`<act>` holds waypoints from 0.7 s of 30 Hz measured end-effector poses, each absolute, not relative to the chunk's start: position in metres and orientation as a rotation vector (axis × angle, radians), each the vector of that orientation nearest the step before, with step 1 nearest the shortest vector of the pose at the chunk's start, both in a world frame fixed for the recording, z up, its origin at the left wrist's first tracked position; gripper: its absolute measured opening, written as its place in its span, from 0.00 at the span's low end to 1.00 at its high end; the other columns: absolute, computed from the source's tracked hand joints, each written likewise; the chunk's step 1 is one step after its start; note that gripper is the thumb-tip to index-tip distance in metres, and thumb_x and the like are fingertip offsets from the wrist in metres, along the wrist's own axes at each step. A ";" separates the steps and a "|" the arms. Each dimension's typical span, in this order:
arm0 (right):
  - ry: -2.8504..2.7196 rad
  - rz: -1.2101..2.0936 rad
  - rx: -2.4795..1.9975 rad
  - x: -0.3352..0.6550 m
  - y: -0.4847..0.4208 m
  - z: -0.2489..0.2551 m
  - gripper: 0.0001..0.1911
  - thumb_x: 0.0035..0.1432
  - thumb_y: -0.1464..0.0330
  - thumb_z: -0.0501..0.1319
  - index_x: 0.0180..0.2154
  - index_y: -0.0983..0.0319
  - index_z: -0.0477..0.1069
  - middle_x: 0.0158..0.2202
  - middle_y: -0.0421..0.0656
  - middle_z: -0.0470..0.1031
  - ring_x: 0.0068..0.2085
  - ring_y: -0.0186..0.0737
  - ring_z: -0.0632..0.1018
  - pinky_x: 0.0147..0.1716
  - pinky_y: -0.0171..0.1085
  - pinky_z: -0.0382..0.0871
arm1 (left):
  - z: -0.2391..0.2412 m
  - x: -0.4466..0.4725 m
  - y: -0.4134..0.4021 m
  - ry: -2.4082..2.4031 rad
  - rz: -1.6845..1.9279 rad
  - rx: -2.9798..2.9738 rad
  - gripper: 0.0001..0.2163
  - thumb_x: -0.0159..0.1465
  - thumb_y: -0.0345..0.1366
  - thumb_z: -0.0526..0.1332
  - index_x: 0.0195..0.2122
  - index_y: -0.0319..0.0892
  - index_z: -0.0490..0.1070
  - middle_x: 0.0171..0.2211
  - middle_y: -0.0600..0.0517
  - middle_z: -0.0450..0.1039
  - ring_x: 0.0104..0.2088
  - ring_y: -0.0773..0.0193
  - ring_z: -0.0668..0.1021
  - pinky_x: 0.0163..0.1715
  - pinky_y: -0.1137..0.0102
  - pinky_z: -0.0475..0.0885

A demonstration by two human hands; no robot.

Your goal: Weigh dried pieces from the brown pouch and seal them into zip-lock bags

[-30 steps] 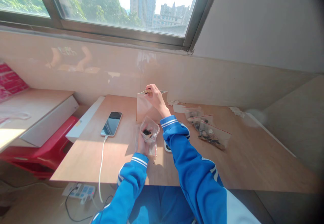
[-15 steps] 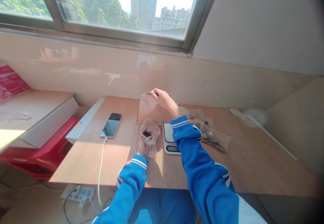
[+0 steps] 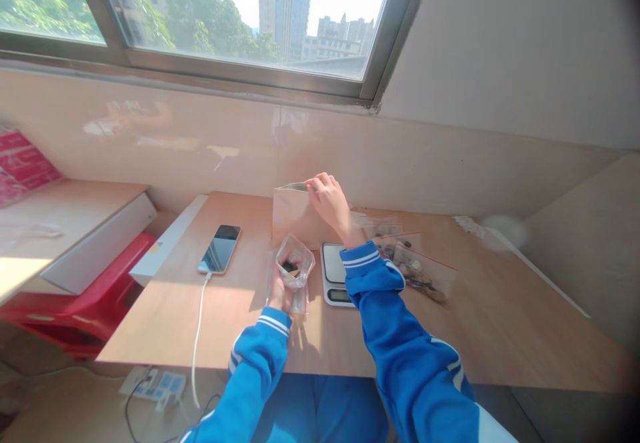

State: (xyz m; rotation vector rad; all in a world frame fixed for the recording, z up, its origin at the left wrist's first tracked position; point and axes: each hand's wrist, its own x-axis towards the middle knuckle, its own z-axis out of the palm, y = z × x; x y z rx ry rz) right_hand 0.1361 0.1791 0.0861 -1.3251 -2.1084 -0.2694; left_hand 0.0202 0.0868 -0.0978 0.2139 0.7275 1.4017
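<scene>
My left hand (image 3: 278, 294) is closed around a clear plastic bag (image 3: 304, 271) whose mouth gapes upward; small dark pieces (image 3: 290, 267) and a tan one lie inside. Against the wall stands a light brown paper bag or box (image 3: 293, 215) with an open top. Over its right rim is my right hand (image 3: 329, 206), fingers bent and slightly apart, the tips partly hidden by the rim; nothing shows in them. Between my forearms sits a white digital scale (image 3: 334, 273), its right side covered by my right sleeve.
Zip bags with small brown and dark pieces (image 3: 423, 273) lie right of the scale. To the left, a phone (image 3: 220, 249) is plugged into a white cable (image 3: 200, 323). A red stool (image 3: 85, 309) stands beyond the table's left edge, and a power strip (image 3: 155, 386) is on the floor.
My right hand has shifted slightly right along the rim, and its fingers have loosened. A dark bit seen at its fingertips before no longer shows. The left hand stays nearly still.
</scene>
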 end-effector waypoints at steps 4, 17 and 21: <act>-2.198 0.293 -1.225 0.127 0.139 0.055 0.17 0.60 0.79 0.47 0.37 0.63 0.73 0.38 0.45 0.75 0.39 0.36 0.74 0.41 0.33 0.66 | -0.107 0.020 0.090 0.714 1.405 0.227 0.25 0.60 0.49 0.59 0.55 0.41 0.69 0.39 0.45 0.76 0.35 0.59 0.79 0.35 0.65 0.74; -2.767 0.736 -1.435 0.109 0.117 -0.019 0.13 0.44 0.65 0.67 0.33 0.66 0.74 0.33 0.50 0.78 0.32 0.44 0.76 0.26 0.34 0.63 | -0.104 0.021 0.088 0.711 1.315 0.280 0.21 0.61 0.50 0.57 0.39 0.35 0.76 0.34 0.43 0.79 0.44 0.50 0.79 0.45 0.61 0.73; -2.766 0.728 -1.399 0.105 0.110 -0.022 0.10 0.45 0.72 0.63 0.34 0.64 0.74 0.33 0.47 0.78 0.33 0.42 0.76 0.28 0.34 0.64 | -0.106 0.021 0.086 0.748 1.344 0.271 0.20 0.60 0.50 0.57 0.34 0.35 0.76 0.31 0.44 0.78 0.45 0.50 0.78 0.45 0.61 0.74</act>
